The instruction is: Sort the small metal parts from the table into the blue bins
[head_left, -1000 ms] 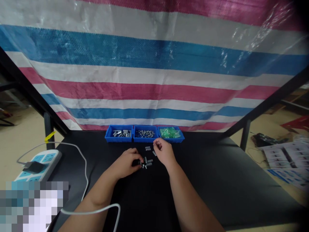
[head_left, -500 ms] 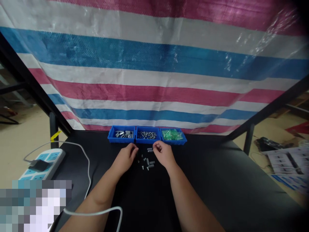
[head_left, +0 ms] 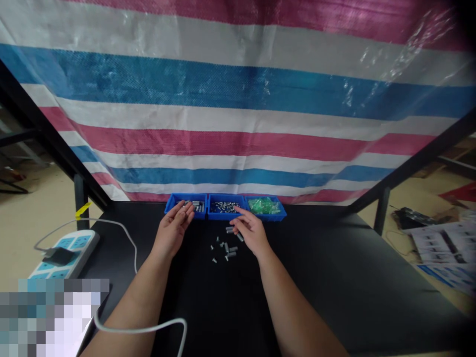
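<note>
a striped sheet [head_left: 238, 89] hangs behind the far edge of the black desk [head_left: 316, 287], presumably to screen off what lies beyond. along that far edge a left tray [head_left: 200, 216], a middle tray [head_left: 225, 216] and a right tray [head_left: 266, 217], all blue, stand in a row, likely so that each kind of part is kept apart yet within reach: cylinders, small screws, and green pieces [head_left: 263, 205] that look bagged. by the left edge lies a white power strip [head_left: 82, 243], probably put there to be out of the hands' way. the left hand [head_left: 171, 230], palm turned up and fingers loosely spread, is in front of the left tray, hiding part of its contents; nothing shows in it. the right hand [head_left: 254, 234] has thumb and fingers apart, just short of the middle tray; its palm cannot be seen. a white cable [head_left: 145, 329] crosses the left forearm [head_left: 137, 297] and could snag it. loose metal cylinders [head_left: 232, 254] lie flat near the desk's middle, a few right beside the right hand, with loose screws [head_left: 214, 260] scattered on their left, perhaps left between both hands for easy picking.
</note>
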A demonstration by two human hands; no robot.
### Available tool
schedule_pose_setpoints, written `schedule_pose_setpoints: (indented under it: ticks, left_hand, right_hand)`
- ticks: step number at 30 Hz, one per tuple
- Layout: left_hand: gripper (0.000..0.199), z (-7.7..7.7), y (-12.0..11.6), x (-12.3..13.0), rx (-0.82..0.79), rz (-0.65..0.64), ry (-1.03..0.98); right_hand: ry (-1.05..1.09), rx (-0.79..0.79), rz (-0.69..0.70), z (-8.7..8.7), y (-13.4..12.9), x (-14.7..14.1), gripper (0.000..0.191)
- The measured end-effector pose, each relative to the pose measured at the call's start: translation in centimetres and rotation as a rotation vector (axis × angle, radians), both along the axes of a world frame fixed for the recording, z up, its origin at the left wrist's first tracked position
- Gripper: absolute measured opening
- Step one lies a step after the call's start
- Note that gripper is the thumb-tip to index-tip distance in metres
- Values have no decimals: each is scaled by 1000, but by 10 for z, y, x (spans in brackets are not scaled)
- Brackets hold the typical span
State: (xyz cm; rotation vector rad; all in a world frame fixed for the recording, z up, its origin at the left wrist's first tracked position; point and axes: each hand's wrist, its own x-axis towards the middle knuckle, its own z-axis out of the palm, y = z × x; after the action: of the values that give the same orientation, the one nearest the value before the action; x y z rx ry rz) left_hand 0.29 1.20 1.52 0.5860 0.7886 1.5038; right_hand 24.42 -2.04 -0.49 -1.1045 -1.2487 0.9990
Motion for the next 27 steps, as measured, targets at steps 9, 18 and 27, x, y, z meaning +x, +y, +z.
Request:
schedule_pose_setpoints:
  ticks: [9, 18, 27]
  left_hand:
    - [30, -9, -13, 4, 228, -235, 667]
    - [32, -19, -22, 16, 691, -511, 1360]
    - [32, -15, -25, 19, 600, -466, 1253]
  right_hand:
    - [-564, 77, -213, 3, -7, 20, 10]
    - [-845, 121, -31, -1, -14, 14, 19]
    - [-820, 183, 33, 4, -14, 3, 13]
